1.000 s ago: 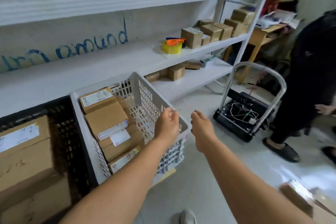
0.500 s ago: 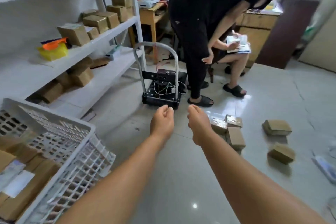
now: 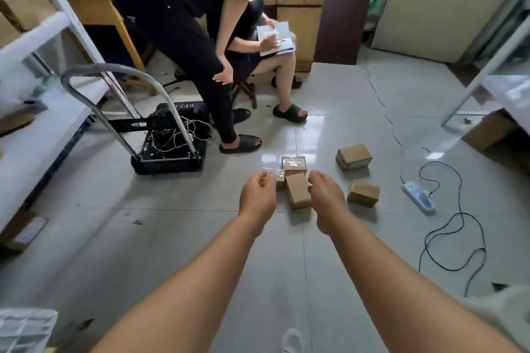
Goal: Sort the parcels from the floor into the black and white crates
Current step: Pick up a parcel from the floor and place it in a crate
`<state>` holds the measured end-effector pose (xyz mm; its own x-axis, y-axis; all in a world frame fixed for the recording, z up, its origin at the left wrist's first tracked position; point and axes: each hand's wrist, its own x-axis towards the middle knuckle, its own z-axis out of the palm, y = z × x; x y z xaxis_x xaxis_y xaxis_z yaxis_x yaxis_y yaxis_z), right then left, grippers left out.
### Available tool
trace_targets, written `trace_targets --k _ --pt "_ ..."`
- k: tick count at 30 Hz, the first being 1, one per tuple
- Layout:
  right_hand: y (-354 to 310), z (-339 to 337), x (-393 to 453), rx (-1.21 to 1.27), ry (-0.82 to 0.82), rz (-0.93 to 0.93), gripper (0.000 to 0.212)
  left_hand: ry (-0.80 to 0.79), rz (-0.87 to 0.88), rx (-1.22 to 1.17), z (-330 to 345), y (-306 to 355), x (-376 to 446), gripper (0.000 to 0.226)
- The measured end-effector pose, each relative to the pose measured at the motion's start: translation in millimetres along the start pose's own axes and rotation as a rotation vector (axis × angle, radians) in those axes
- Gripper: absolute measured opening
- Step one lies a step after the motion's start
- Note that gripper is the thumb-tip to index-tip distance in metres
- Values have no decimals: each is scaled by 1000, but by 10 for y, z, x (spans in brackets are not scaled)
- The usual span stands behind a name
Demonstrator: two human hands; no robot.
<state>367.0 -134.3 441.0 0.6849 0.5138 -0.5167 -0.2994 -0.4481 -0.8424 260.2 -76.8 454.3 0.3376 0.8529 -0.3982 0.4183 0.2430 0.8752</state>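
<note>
Several brown cardboard parcels lie on the tiled floor ahead. A cluster of three sits between my hands: an upright one [image 3: 298,190], a taped one [image 3: 294,164] behind it, and a small one [image 3: 276,175] partly hidden by my left hand. Two more parcels [image 3: 354,156] [image 3: 363,193] lie apart to the right. My left hand [image 3: 258,198] and my right hand [image 3: 327,196] are stretched out over the floor, fingers loosely curled, holding nothing. Only a corner of the white crate [image 3: 25,329] shows at the bottom left. The black crate is out of view.
A hand trolley [image 3: 166,149] with a grey handle and loose wires stands left of the parcels. One person stands bent over and another sits on a stool behind them. White shelves [image 3: 34,135] run along the left. A power strip [image 3: 418,198] and black cable lie at the right.
My view has swung from the crates and shelves to the floor. Both empty hands have moved out toward the cluster of parcels, which is now between them.
</note>
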Motion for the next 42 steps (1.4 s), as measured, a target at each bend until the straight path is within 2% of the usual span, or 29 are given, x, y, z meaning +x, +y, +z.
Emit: trace_targets --k 5,10,16,19,23,25,28,30,36,39,42 --pt "-15 -394 394 71 25 72 14 -61 2 34 480 103 313 39" --pt "-69 -536 760 130 76 129 27 -102 -30 90 763 210 725 40" --pt "-157 -577 1393 189 150 208 17 -159 -52 127 1047 276 1464 37" --pt "-230 -544 1766 199 182 242 28 -173 -97 136 1151 317 1915 38" --pt "-280 -409 2324 212 191 294 15 -222 -154 126 1292 381 2510 36" --pt "-233 -350 2608 231 204 313 16 -249 -156 165 1390 351 2813 36" --pt "-107 -293 3048 266 226 356 35 -282 -144 236 1581 246 3258 42" --pt "2 -267 3355 302 229 385 40 -292 -143 269 1733 113 3545 40" --pt "488 -183 4304 361 208 453 40 -302 -181 367 2174 -401 4340 43" --pt "903 -117 4814 339 218 511 28 -342 -148 438 2441 -764 4754 43" --pt "1424 -46 5294 313 210 587 41 -366 -155 505 2671 -1194 5153 43"
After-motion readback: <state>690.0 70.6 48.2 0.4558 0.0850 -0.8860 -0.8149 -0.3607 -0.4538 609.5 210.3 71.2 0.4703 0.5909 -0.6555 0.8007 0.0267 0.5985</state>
